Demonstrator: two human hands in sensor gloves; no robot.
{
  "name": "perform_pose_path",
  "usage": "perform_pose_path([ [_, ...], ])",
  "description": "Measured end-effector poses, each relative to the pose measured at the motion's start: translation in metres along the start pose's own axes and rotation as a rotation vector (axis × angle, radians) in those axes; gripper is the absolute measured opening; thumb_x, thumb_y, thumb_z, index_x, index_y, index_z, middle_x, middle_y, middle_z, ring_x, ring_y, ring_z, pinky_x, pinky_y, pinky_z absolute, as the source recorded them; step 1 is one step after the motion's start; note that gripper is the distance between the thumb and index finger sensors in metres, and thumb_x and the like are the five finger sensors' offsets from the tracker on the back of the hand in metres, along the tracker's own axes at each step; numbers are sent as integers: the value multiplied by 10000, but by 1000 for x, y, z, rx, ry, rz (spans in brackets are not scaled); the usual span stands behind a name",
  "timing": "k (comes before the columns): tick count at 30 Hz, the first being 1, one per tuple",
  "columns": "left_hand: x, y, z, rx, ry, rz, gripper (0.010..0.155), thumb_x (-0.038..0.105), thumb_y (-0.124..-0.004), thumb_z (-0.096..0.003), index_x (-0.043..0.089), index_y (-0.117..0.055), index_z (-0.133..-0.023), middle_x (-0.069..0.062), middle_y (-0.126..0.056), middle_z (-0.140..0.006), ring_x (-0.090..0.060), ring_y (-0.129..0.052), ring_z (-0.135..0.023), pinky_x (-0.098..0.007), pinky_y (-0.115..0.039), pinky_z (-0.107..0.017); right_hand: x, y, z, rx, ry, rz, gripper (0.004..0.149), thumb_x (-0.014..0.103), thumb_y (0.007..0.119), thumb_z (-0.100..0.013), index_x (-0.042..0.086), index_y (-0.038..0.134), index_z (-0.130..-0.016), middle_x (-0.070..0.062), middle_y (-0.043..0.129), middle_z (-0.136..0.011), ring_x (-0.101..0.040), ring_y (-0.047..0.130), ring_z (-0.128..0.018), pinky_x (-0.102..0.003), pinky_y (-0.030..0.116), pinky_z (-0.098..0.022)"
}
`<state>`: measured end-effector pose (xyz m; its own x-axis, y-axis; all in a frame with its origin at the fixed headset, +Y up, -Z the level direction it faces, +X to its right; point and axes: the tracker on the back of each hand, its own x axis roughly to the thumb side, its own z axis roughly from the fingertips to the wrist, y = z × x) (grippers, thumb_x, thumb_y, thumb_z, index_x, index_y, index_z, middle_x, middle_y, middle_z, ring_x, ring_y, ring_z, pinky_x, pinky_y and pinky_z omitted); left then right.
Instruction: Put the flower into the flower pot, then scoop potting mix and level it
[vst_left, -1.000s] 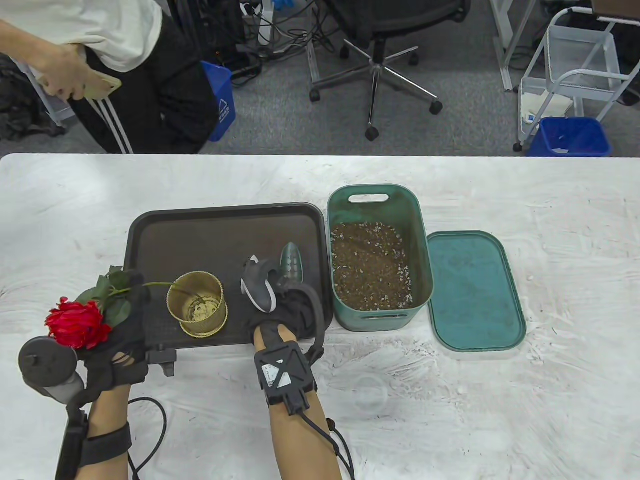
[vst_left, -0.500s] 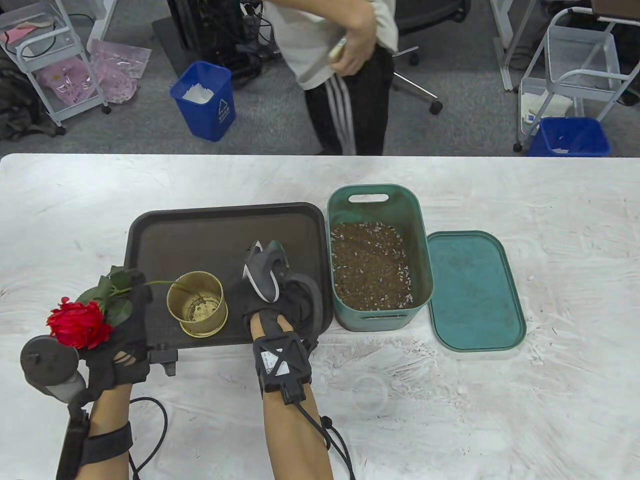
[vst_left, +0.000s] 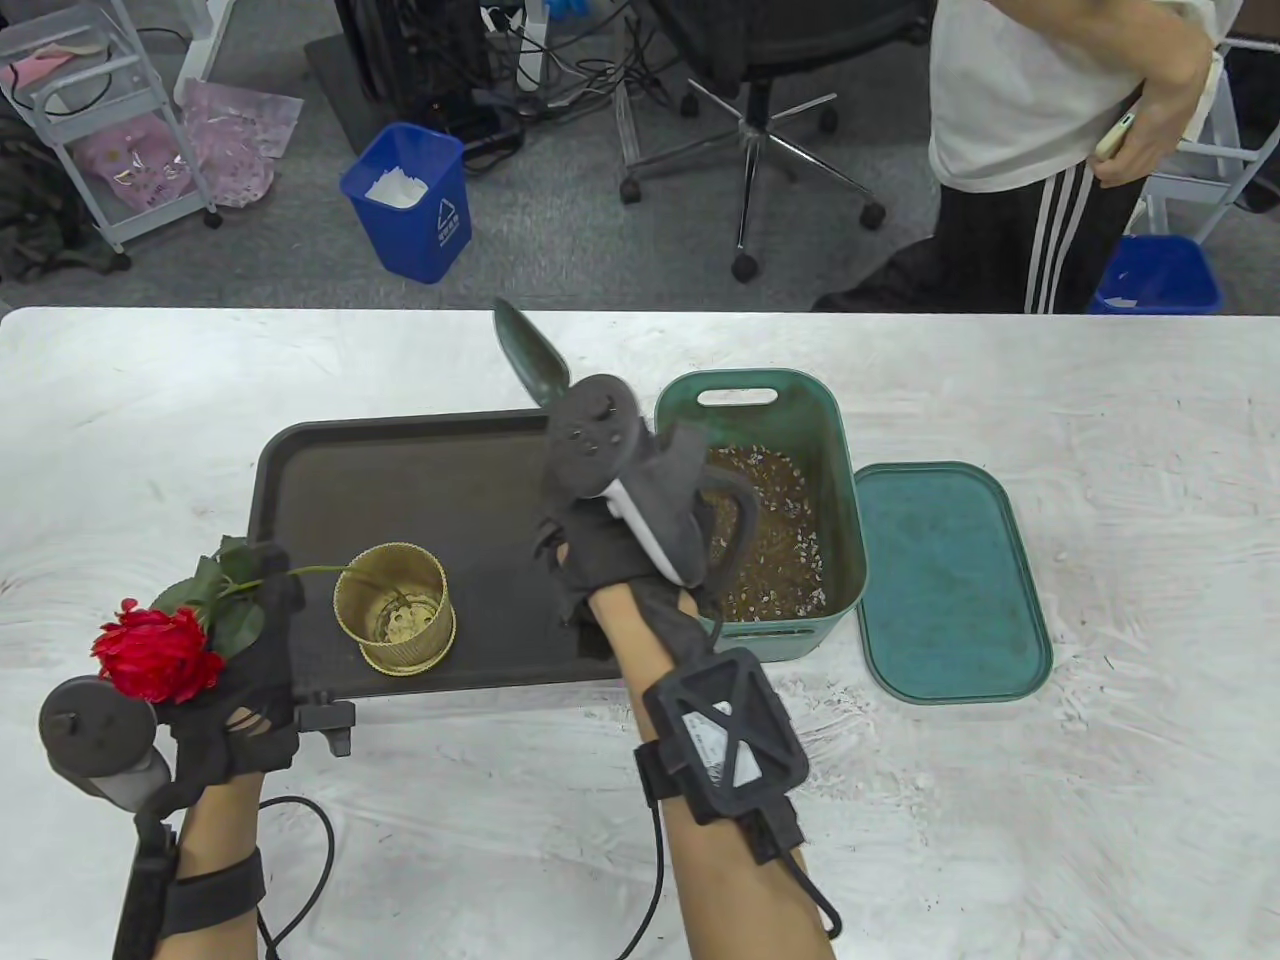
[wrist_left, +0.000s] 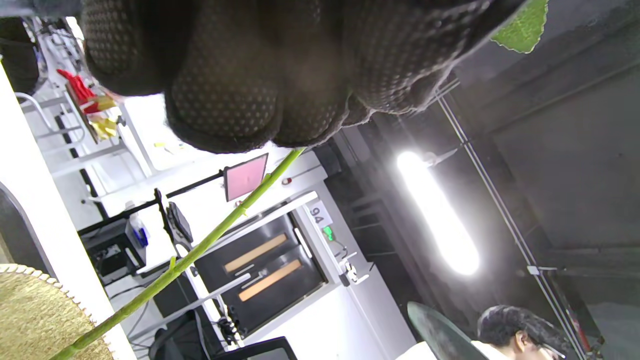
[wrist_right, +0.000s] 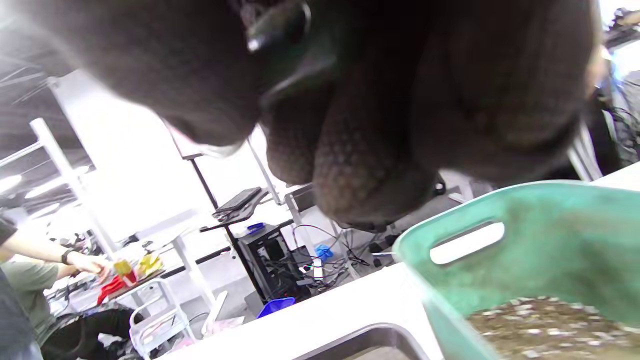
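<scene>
- White and smeared, our table (vst_left: 1100, 780) carries a dark tray (vst_left: 400, 460); a person (vst_left: 1040, 130) stands beyond its far edge at 1 o'clock.
- Our left hand (vst_left: 235, 700) curls round the flower (vst_left: 160, 650) at 8 o'clock, the stem reaching into the gold flower pot (vst_left: 392, 605) on the tray.
- Our right hand (vst_left: 610, 540) grips the green scoop (vst_left: 528, 352), its blade pointing toward 11 o'clock.
- At 3 o'clock of the tray sits the green bin (vst_left: 840, 470) of potting mix (vst_left: 780, 540), with its lid (vst_left: 950, 580) beside it.
</scene>
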<state>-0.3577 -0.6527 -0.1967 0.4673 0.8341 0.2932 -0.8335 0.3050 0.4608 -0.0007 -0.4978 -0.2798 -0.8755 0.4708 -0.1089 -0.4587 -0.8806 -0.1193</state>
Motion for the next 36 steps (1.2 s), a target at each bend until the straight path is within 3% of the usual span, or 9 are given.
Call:
perform_pose_path([
  [4,1,-1,0,-6,-5,-4,408,408,-835,-428,293,-858,-818,35,-953,-716,-265,-1026,-498,-431,-848,-483,-44,-36,0,-46,100,19,531,264,844,-366,53,774,-849,-158,1013,-596,-313,1062,-286,-426,932,-151],
  [8,0,-1,0,-6,-4,-6,408,407,-835,-428,292,-858,-818,36,-952,-716,-266,-1026,-497,-432,-848,-483,-94,-45,-9,-25,246,125,505,291,804,-368,80,807,-826,-136,1013,-531,-291,1036,-252,-421,909,-137],
  [14,0,0,-1,-5,2,-5,408,407,-835,-428,290,-858,-818,34,-953,-716,-267,-1026,-496,-432,-848,-482,-134,-7,-35,129,361,255,479,370,837,-380,86,869,-764,-117,1049,-450,-268,1050,-178,-403,917,-79],
  [22,-5,4,-2,12,31,8,408,408,-835,-427,289,-860,-817,32,-954,-715,-267,-1028,-493,-432,-849,-478,-148,49,-66,252,440,355,490,376,833,-380,80,861,-770,-111,1054,-459,-253,1061,-173,-377,928,-64],
  [28,-5,4,-3,17,38,6,410,409,-835,-427,287,-860,-818,33,-955,-713,-266,-1029,-490,-432,-850,-478,-154,66,-78,306,468,328,492,368,814,-386,87,836,-790,-111,1036,-491,-264,1052,-207,-388,922,-96],
  [36,-5,5,-3,20,44,7,410,409,-834,-426,289,-861,-817,31,-956,-713,-266,-1029,-490,-431,-851,-476,-163,76,-85,420,487,120,501,353,791,-381,73,824,-795,-108,1028,-497,-265,1052,-223,-391,925,-109],
])
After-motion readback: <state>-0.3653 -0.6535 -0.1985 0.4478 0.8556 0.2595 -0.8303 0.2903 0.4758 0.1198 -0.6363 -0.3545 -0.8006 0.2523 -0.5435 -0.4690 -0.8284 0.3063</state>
